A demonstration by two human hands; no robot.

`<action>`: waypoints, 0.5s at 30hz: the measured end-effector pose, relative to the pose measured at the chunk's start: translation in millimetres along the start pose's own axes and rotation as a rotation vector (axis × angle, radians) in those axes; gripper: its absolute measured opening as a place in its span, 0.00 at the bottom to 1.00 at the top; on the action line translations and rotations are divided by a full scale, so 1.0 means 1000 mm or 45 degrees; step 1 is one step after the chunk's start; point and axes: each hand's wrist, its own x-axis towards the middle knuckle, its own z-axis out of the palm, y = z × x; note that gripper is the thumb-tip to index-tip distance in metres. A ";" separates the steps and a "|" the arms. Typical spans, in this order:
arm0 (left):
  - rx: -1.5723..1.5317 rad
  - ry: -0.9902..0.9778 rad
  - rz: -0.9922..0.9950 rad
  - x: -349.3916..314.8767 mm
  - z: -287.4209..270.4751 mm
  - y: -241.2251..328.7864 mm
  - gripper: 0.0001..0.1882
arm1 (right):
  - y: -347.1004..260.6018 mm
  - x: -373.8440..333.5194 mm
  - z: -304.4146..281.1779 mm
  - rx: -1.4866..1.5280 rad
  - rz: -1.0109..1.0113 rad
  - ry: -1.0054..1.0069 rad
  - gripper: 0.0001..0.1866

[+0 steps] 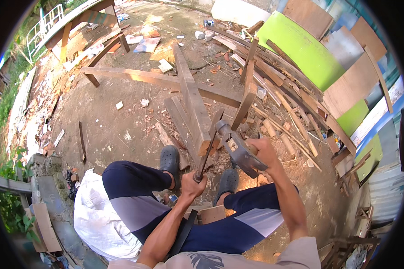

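Note:
My left hand (193, 185), between my knees, is closed around the handle of a chisel (208, 152). Its long dark blade points up and away, beside the near end of a squared wooden beam (191, 94). In my right hand (264, 154) is a claw hammer (239, 150), its head raised just right of the blade and apart from it. The hammer's handle is mostly hidden by its head and my fingers. The beam runs away from me and lies across another long timber (143, 76).
A pile of planks and poles (283, 89) lies to the right, by a bright green board (300, 49) and plywood sheets. A wooden table frame (67, 40) stands far left. Near my left leg is a white sack (98, 215); a low concrete wall (49, 193) adjoins it. Wood scraps litter the ground.

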 end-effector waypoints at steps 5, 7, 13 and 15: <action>0.067 -0.031 0.034 0.002 -0.002 0.000 0.13 | 0.004 0.006 -0.004 0.090 -0.463 0.060 0.09; 0.047 -0.021 0.015 0.001 -0.002 0.004 0.13 | 0.010 0.006 -0.005 0.058 -0.103 -0.109 0.10; 0.025 -0.009 -0.006 0.001 0.001 0.002 0.13 | 0.009 0.000 -0.003 0.118 -0.424 0.092 0.11; 0.023 -0.016 0.013 0.003 0.001 0.003 0.14 | 0.013 0.009 -0.007 0.118 -0.533 0.034 0.12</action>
